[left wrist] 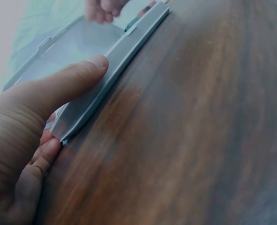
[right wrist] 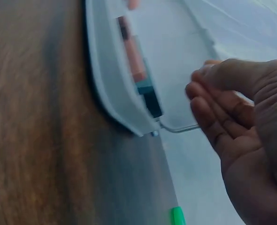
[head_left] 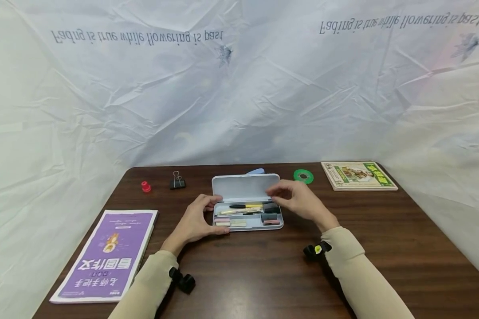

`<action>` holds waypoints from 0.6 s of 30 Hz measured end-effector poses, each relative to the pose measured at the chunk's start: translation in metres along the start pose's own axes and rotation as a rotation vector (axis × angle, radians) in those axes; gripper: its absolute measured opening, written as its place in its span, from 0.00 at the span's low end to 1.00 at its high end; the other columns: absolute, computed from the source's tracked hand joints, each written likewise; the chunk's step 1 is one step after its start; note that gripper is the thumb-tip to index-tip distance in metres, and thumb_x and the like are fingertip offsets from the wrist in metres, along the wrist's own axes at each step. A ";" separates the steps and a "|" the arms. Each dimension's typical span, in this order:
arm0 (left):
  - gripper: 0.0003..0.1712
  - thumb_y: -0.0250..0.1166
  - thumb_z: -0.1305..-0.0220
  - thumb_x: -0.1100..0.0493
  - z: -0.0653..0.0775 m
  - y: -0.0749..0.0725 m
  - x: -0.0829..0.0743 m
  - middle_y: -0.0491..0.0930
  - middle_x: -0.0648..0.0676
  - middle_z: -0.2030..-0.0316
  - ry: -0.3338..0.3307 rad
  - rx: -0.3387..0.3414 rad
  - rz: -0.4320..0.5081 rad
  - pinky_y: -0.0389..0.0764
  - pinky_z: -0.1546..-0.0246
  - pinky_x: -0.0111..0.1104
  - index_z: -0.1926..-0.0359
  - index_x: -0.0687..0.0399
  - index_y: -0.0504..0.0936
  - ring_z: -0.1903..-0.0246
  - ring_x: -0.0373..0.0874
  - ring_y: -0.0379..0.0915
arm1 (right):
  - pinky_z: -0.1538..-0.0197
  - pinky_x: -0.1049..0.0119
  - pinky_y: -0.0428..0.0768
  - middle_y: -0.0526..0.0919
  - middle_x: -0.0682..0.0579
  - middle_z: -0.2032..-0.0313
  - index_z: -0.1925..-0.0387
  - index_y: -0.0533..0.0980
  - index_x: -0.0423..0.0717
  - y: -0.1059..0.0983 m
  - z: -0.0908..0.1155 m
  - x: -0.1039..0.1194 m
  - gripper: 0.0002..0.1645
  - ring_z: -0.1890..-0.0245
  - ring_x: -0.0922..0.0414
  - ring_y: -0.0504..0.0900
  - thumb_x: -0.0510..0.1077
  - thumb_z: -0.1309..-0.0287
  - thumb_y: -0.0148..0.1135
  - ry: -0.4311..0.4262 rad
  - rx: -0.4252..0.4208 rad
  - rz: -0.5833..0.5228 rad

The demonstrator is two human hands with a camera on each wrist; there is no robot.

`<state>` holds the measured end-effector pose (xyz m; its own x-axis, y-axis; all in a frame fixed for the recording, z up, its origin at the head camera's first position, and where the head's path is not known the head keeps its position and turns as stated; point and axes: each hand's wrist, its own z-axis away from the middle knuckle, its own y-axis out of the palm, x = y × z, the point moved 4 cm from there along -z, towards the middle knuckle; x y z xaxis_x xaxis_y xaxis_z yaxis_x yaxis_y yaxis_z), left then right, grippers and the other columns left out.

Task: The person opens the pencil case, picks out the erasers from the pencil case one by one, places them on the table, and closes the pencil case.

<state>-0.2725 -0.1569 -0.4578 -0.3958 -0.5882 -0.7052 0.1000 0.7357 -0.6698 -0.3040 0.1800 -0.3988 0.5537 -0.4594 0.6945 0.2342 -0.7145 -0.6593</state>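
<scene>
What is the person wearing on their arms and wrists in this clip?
Long beige sleeves cover both arms to the wrists. A small black device is strapped at each wrist; the right one shows a yellow spot. The left hand and right hand are bare, without gloves or visible rings.

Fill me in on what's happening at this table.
A person sits at a dark wooden table with an open pencil case in front of them. The left hand grips the case's left end, thumb along its front wall. The right hand hovers by the lid's right edge, fingers loosely curled, holding nothing visible. Pens, erasers and sticky notes lie inside. A purple book lies to the left.
</scene>
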 end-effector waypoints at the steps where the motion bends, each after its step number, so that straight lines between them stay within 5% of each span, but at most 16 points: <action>1: 0.54 0.93 0.52 0.39 0.000 0.000 0.000 0.79 0.49 0.37 0.000 0.001 -0.001 0.84 0.34 0.46 0.25 0.42 0.80 0.40 0.46 0.80 | 0.45 0.60 0.90 0.92 0.52 0.47 0.40 0.89 0.44 0.003 0.000 -0.001 0.16 0.49 0.55 0.89 0.35 0.25 0.72 -0.003 0.018 0.043; 9: 0.55 0.93 0.52 0.39 -0.001 0.001 0.001 0.78 0.49 0.37 -0.017 0.010 -0.013 0.84 0.33 0.48 0.24 0.42 0.80 0.40 0.48 0.80 | 0.44 0.52 0.89 0.91 0.54 0.48 0.45 0.91 0.47 0.012 -0.001 0.000 0.15 0.47 0.54 0.89 0.33 0.28 0.74 -0.027 0.101 0.208; 18: 0.55 0.92 0.52 0.39 -0.002 0.001 0.000 0.78 0.50 0.36 -0.029 0.011 -0.015 0.83 0.32 0.48 0.24 0.43 0.79 0.39 0.49 0.80 | 0.55 0.62 0.85 0.87 0.59 0.53 0.50 0.93 0.52 0.012 0.000 0.005 0.11 0.58 0.62 0.83 0.36 0.26 0.73 0.009 0.217 0.218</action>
<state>-0.2736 -0.1552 -0.4578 -0.3708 -0.6091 -0.7011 0.1044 0.7228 -0.6832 -0.2984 0.1698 -0.4032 0.6027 -0.5950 0.5318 0.2764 -0.4695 -0.8385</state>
